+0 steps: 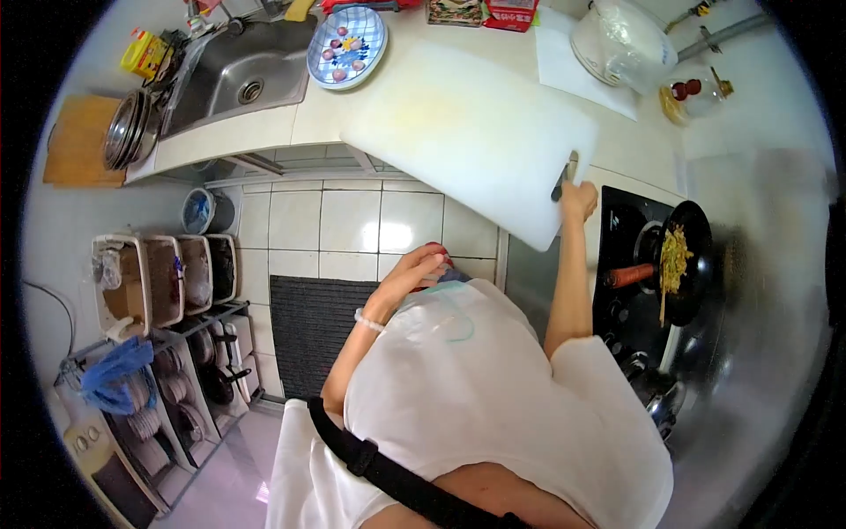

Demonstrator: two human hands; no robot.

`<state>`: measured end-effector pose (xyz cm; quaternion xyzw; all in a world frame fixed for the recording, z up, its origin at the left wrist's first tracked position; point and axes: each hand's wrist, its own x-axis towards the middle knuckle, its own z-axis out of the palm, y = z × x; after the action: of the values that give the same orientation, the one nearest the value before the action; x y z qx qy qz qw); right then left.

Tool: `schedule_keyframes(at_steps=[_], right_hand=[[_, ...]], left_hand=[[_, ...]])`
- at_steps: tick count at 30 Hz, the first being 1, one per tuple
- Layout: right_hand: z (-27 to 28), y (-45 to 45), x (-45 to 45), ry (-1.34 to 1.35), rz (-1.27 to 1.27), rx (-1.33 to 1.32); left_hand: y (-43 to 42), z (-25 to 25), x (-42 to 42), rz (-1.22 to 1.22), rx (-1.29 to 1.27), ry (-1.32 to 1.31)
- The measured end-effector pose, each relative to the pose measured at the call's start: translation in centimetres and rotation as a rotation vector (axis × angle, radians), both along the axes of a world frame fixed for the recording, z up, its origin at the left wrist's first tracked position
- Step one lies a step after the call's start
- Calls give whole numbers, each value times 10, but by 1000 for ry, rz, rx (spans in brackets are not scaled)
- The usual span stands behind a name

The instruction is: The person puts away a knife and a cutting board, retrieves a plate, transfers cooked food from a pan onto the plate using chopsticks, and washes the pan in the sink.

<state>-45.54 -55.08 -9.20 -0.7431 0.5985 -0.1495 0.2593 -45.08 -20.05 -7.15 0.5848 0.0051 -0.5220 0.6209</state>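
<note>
In the head view, we have the white cutting board in our right hand, the fingers closed round its edge by the handle slot, probably because that end gives the surest hold. The board lies over the counter at a slant, one corner jutting past the front edge, so the counter seems to share its weight. Something dark shows in the slot, too unclear for us to name.

Our left hand hangs before our shirt, fingers bent and near one another; we cannot tell whether they pinch anything.

The patterned plate sits beside the sink, away from the board. On the stove, the pan of food has its handle turned our way, likely for easy reach.
</note>
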Motion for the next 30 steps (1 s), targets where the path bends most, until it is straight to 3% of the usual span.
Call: schedule_keyframes(at_steps=[2,4,6,8,10,12,13,16,17,20,22,24,26,30], right_hand=[[-8,7,-23,-110,96,84],[-54,0,-52,-289,170,191],[-40,26,-70,-704,110,520],[-17,47,-78,-713,10,776],[-15,49,-92,-697,122,923],[1,62,-95,-851,-16,1169],[3,62,-97,-876,118,1277],[14,73,-89,-951,183,1375],[22,83,-82,-969,22,1282],[18,90,-74,-1033,-135,1097],[27,92,-76,-1054,-52,1026],[55,101,-72,-1007,-57,781],[77,97,-75,-1125,96,902],[149,121,-74,-1131,173,842]], left_hand=[[-16,-5,-1,29,-51,57],[-25,-32,-1,92,-138,124],[-29,-40,-1,263,-309,263],[-26,-44,1,339,-389,327],[-24,-42,-1,392,-516,338],[-24,-35,-1,447,-573,360],[-26,-34,0,452,-587,377],[-30,-27,2,479,-622,411],[-31,-25,3,452,-592,369],[-33,-11,3,445,-585,328],[-32,2,-3,473,-600,338],[-30,14,-11,485,-658,379],[-23,23,-20,440,-730,328],[-4,54,-37,451,-797,375]])
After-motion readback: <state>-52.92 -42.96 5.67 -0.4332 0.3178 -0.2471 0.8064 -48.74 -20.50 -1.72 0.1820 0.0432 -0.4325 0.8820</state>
